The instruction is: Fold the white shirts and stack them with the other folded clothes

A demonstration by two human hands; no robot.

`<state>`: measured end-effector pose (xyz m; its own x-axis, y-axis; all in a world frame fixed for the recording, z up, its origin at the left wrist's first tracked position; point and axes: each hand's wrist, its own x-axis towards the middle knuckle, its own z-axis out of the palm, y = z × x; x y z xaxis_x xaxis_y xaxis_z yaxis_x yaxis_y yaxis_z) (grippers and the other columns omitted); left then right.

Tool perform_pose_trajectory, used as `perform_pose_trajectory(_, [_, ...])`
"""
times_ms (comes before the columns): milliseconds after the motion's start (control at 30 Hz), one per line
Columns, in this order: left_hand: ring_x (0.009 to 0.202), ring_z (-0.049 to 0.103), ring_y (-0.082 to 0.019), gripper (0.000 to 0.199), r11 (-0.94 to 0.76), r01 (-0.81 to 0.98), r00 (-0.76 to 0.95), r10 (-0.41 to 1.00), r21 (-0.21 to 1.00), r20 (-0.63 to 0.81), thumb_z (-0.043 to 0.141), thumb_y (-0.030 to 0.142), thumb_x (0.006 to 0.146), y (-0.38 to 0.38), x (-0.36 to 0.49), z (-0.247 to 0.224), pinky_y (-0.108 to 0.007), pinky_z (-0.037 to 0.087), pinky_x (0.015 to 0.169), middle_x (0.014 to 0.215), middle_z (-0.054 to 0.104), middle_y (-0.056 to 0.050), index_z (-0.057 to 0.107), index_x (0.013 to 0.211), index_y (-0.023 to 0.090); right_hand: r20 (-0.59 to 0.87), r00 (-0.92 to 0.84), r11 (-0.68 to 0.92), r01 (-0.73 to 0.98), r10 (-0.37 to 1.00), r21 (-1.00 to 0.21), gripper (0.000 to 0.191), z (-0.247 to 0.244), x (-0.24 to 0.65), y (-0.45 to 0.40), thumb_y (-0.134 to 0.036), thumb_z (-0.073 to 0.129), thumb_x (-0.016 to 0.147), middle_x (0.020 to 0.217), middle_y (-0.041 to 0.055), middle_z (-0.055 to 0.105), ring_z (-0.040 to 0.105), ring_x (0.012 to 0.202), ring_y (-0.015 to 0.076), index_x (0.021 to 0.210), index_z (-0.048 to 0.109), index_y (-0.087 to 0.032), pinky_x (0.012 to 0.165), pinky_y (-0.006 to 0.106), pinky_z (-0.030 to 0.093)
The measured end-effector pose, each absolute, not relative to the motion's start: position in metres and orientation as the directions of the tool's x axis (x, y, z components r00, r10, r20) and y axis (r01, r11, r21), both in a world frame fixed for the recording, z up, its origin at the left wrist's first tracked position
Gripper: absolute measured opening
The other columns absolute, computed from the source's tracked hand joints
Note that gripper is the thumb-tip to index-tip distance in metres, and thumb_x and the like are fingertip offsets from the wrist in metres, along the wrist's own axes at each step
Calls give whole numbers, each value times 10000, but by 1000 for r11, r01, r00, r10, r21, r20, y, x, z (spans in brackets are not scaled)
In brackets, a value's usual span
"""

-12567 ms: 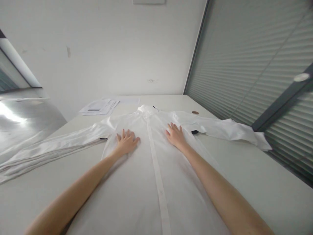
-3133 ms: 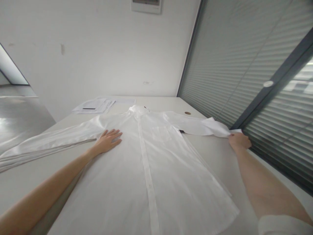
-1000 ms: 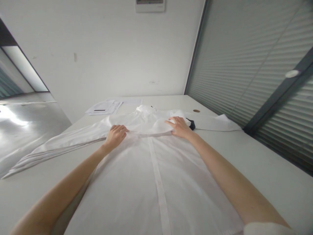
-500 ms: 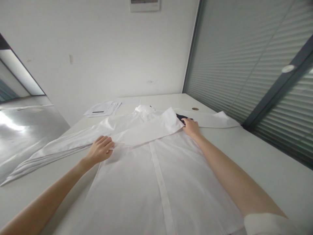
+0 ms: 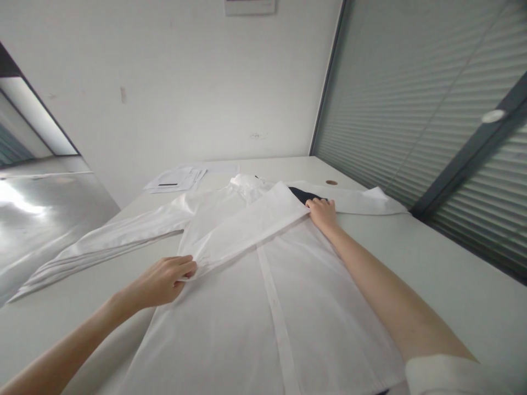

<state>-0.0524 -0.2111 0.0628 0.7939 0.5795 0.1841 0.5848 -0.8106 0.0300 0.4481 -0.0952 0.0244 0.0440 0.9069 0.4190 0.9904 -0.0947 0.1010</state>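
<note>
A white button-front shirt (image 5: 230, 323) lies spread out in front of me, its collar at the far end. One white sleeve (image 5: 247, 225) crosses the shirt's front at a slant. My left hand (image 5: 164, 280) pinches the end of that sleeve at the shirt's left edge. At the sleeve's other end, my right hand (image 5: 323, 215) has its fingers curled on the fabric at the shirt's right side; the fingertips are partly hidden. Beside it a dark patch (image 5: 302, 195) shows from under the folded cloth.
More stacked white garments (image 5: 102, 236) lie on the left, sleeves reaching towards me. Paper sheets (image 5: 175, 179) rest at the back of the white table (image 5: 436, 263). Another white sleeve (image 5: 366, 202) extends right towards the blind-covered glass (image 5: 395, 109). The tabletop has a round hole (image 5: 331, 182).
My left hand has drawn the sleeve end towards me, so the sleeve now slants more and looks straighter. My right hand has stayed nearly in place, and more of the dark patch shows.
</note>
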Motion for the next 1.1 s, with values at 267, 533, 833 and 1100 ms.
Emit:
perform_pose_trajectory(267, [848,607,-189,293,-827,559,811,561,61,165,475,48,720,-230,-45,70,-314,478,787,913,632,-40,589,932,215,402,-89,26,987,911,161,494,24,447,-97,-103,325,947,1254,134,632,518,1079,287,1340,601,-219,912,411,322])
perform_pose_trajectory(533, [1166,627,-219,572,-816,566,802,578,120,148,594,79,785,-228,-63,63,-359,519,980,1290,646,-37,575,1301,328,137,-208,201,978,968,62,602,23,456,-92,-49,385,856,1539,40,430,457,1297,296,1395,573,-240,1015,469,392])
perform_pose_trajectory(833, [1130,649,-225,537,-811,573,802,584,114,127,585,67,773,-227,-54,66,-373,527,965,1250,673,-34,625,1242,327,82,-133,134,991,988,-8,467,38,422,-50,-296,369,973,1548,143,399,338,1429,324,1385,553,-175,1121,518,306])
perform_pose_trajectory(1100, [1088,637,-221,532,-822,562,804,569,91,173,558,50,765,-228,-52,55,-372,512,947,1190,675,-37,597,1226,315,58,-81,84,995,995,-44,743,15,380,5,-630,235,975,1629,173,193,136,1505,302,1538,298,-150,1190,523,130])
